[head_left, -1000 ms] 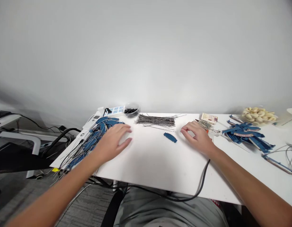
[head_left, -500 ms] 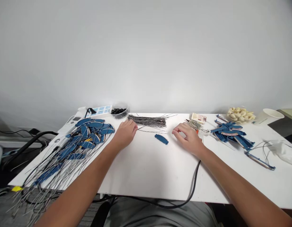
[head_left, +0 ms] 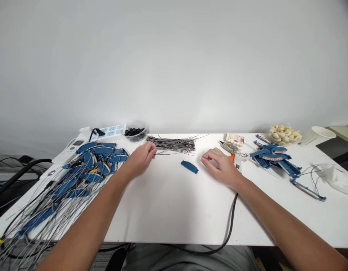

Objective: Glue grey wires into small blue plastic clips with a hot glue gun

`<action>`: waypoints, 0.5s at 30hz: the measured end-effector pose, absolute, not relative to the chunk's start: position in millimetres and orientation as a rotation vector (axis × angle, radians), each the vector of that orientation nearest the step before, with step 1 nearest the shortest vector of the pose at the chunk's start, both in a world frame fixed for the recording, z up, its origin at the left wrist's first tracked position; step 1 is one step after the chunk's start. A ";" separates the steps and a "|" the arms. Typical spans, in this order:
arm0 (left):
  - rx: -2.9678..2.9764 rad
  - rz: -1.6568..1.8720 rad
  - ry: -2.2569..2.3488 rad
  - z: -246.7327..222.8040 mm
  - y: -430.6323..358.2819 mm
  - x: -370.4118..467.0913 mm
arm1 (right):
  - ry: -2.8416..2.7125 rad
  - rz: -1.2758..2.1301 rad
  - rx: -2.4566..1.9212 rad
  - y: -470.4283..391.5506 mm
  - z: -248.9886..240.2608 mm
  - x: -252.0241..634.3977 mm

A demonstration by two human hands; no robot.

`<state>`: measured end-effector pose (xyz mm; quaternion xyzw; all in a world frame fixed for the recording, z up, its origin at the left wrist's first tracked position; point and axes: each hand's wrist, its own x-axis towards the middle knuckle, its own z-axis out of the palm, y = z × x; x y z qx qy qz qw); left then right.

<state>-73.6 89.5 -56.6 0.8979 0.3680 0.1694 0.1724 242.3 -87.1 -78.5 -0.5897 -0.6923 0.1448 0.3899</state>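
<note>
My left hand (head_left: 143,155) is closed at the left end of a bundle of thin dark wires (head_left: 174,144). Its thumb presses against the bent fingers, and a loose wire lies close to them; whether they grip it I cannot make out. My right hand (head_left: 220,165) rests over the table with fingers curled and thumb near the index fingertip, and nothing shows between them. Between the hands lies a small curved blue plastic piece (head_left: 190,166), touched by neither. Just beyond the right hand are an orange-handled tool (head_left: 231,157) and a clear bag of small parts (head_left: 233,148).
Blue pieces with long wires (head_left: 89,169) are heaped at left. Behind them stand a power strip (head_left: 111,131) and a bowl of black parts (head_left: 135,131). At right are more blue pieces (head_left: 272,156), a bowl of cream-coloured pieces (head_left: 285,134) and a paper cup (head_left: 317,136).
The view has shifted slightly, moving most things a little to the left in the picture. My left fingers are curled in more tightly; the blue piece stays in place on the table.
</note>
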 end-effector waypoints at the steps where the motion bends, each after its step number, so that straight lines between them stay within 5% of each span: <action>1: 2.522 0.495 1.067 -54.7 87.9 -73.8 | -1.764 0.370 -1.495 -87.2 -78.5 242.2; 10: 2.271 0.900 1.148 -46.9 62.0 -65.9 | -1.770 0.312 -1.457 -87.4 -75.2 240.5; 15: 2.541 0.998 0.649 -37.3 20.7 -33.3 | -1.556 -0.010 -1.363 -93.3 -63.5 227.5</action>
